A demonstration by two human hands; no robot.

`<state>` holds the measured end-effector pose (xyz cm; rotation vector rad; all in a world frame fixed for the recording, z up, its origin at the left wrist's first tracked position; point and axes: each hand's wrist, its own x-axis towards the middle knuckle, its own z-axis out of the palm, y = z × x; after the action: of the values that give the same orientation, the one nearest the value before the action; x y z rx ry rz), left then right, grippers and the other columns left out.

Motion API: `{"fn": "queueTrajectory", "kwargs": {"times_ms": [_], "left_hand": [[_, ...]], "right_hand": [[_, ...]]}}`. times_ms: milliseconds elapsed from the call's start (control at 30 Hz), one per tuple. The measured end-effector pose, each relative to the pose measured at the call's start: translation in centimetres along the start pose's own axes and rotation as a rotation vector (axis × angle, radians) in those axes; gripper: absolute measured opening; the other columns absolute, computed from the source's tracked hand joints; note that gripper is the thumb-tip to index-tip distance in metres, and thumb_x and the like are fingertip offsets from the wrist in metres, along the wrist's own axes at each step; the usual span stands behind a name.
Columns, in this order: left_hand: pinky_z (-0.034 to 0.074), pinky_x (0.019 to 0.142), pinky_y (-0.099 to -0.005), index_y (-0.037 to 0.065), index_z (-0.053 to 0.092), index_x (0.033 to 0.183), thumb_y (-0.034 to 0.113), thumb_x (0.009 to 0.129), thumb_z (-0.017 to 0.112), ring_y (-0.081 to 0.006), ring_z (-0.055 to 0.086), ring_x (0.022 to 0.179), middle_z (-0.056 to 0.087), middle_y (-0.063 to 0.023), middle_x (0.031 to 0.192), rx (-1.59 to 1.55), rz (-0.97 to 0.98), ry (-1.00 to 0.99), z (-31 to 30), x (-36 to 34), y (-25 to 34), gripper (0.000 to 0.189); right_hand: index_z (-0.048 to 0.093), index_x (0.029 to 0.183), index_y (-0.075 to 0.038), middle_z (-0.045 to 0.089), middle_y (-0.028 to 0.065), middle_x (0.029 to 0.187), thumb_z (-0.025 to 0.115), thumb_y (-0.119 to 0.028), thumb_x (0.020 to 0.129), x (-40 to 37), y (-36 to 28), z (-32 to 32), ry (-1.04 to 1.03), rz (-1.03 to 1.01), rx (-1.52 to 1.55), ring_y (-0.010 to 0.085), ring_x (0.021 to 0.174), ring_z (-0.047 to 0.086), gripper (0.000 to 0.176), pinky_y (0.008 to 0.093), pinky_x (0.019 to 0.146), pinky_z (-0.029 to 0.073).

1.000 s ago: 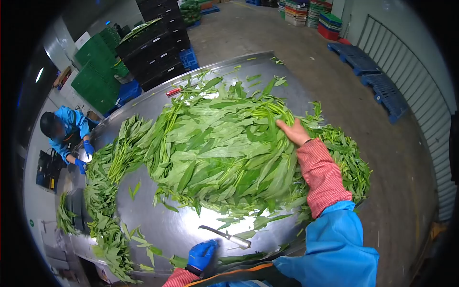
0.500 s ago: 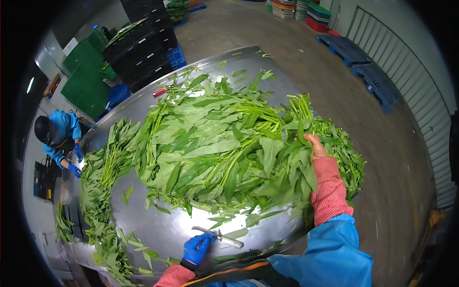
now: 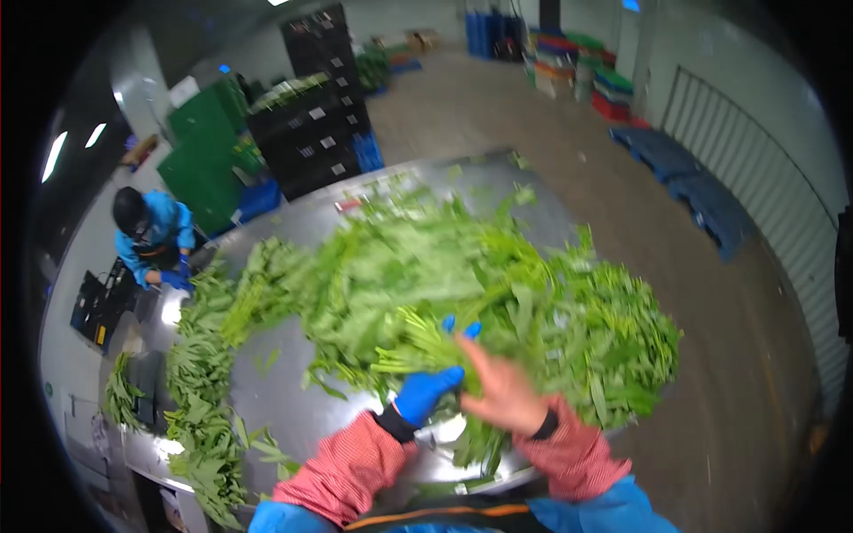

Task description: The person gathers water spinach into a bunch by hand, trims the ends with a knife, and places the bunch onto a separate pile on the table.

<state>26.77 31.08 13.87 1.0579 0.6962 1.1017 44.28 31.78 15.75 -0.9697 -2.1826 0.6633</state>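
Holding a bunch of greens [image 3: 413, 348] in the gloved left hand [image 3: 428, 393], stems poking out up-left, toward the bench's [image 3: 274, 391] near edge. Right hand [image 3: 505, 395] bare, blurred, at the bunch's other side; can't tell if it grips. Forearms [image 3: 345, 464] come in from the near edge, converging. Leaf pile [image 3: 386, 266] spreads toward the far edge. Beyond that, black crates [image 3: 306, 151], pale labels [image 3: 317, 114] too small to read.

Both arms [image 3: 345, 466] are stretched forward. The gloved left hand [image 3: 428, 391] is curled round; the bare right hand [image 3: 505, 391] is held close, its fingers [image 3: 477, 359] straightened.
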Motion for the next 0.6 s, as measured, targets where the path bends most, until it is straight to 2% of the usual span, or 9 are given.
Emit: {"fn": "queueTrajectory", "kwargs": {"times_ms": [67,133,167,267,367,433,467,533,600], "left_hand": [[0.023,0.113,-0.0370,0.005,0.019,0.148,0.033,0.090,0.059,-0.0224,0.035,0.134,0.035,-0.0148,0.147,-0.028,0.128,0.025,-0.4,-1.2,1.8,0.075],[0.025,0.112,-0.0373,0.004,0.017,0.147,0.029,0.095,0.052,-0.0236,0.037,0.133,0.041,-0.0154,0.143,-0.095,0.069,0.100,-1.5,-3.5,2.8,0.068],[0.026,0.111,-0.0378,0.004,0.020,0.146,0.027,0.097,0.048,-0.0249,0.041,0.130,0.047,-0.0169,0.138,-0.079,0.061,0.134,-0.9,-5.0,4.7,0.061],[0.045,0.097,-0.0379,0.003,0.035,0.138,0.017,0.094,0.055,-0.0242,0.057,0.112,0.060,-0.0196,0.118,-0.284,-0.050,0.259,-4.1,-8.3,5.2,0.051],[0.052,0.081,-0.0351,-0.001,0.044,0.130,0.015,0.092,0.056,-0.0222,0.065,0.085,0.067,-0.0131,0.091,0.041,0.032,0.381,-7.2,-12.2,10.1,0.043],[0.052,0.076,-0.0314,0.000,0.048,0.123,0.012,0.092,0.059,-0.0175,0.064,0.082,0.066,-0.0095,0.090,0.251,0.071,0.335,-9.1,-14.5,14.0,0.035],[0.051,0.073,-0.0335,0.001,0.056,0.116,0.015,0.090,0.059,-0.0208,0.065,0.077,0.067,-0.0115,0.085,0.412,0.101,0.388,-8.9,-15.4,15.6,0.030],[0.051,0.072,-0.0367,0.003,0.063,0.106,0.021,0.087,0.062,-0.0295,0.066,0.076,0.067,-0.0168,0.085,1.146,0.013,0.475,-13.4,-17.1,14.9,0.026],[0.051,0.074,-0.0409,0.006,0.067,0.099,0.032,0.083,0.064,-0.0376,0.064,0.082,0.066,-0.0201,0.090,1.521,-0.107,0.507,-16.2,-17.3,13.3,0.031]], "right_hand": [[0.024,0.144,0.000,0.062,0.0260,0.096,0.071,-0.023,0.073,0.3,-3.4,2.5,0.012,0.001,-0.065,0.0380,0.081,0.063,0.088,0.0426,0.069,0.052],[0.024,0.142,0.004,0.060,0.0213,0.077,0.071,-0.031,0.075,0.8,-5.3,4.7,0.026,-0.098,-0.048,0.0373,0.068,0.060,0.089,0.0418,0.062,0.050],[0.026,0.142,0.002,0.060,0.0214,0.082,0.071,-0.035,0.076,1.1,-6.5,5.0,-0.039,-0.087,-0.072,0.0365,0.070,0.060,0.088,0.0413,0.063,0.050],[0.030,0.143,-0.005,0.058,0.0190,0.091,0.071,-0.045,0.076,1.7,-10.4,3.9,-0.155,-0.151,-0.197,0.0338,0.075,0.060,0.088,0.0397,0.064,0.050],[0.038,0.140,-0.011,0.055,0.0141,0.097,0.071,-0.046,0.076,2.3,-10.8,3.7,-0.054,-0.126,-0.138,0.0298,0.079,0.060,0.081,0.0377,0.064,0.050],[0.042,0.136,-0.009,0.058,0.0126,0.092,0.071,-0.040,0.078,1.8,-8.4,5.4,0.021,-0.011,-0.011,0.0293,0.077,0.061,0.072,0.0379,0.065,0.050],[0.045,0.133,-0.008,0.059,0.0122,0.089,0.070,-0.036,0.079,1.3,-7.5,6.0,0.005,0.083,0.035,0.0292,0.076,0.061,0.066,0.0383,0.065,0.050],[0.054,0.121,-0.006,0.062,0.0133,0.086,0.070,-0.030,0.079,0.0,-5.1,8.0,-0.064,0.146,-0.073,0.0304,0.076,0.062,0.051,0.0389,0.065,0.050],[0.059,0.109,-0.005,0.063,0.0143,0.089,0.068,-0.027,0.079,-2.1,-3.1,9.9,-0.085,0.114,-0.242,0.0317,0.079,0.063,0.039,0.0396,0.064,0.050]]}}
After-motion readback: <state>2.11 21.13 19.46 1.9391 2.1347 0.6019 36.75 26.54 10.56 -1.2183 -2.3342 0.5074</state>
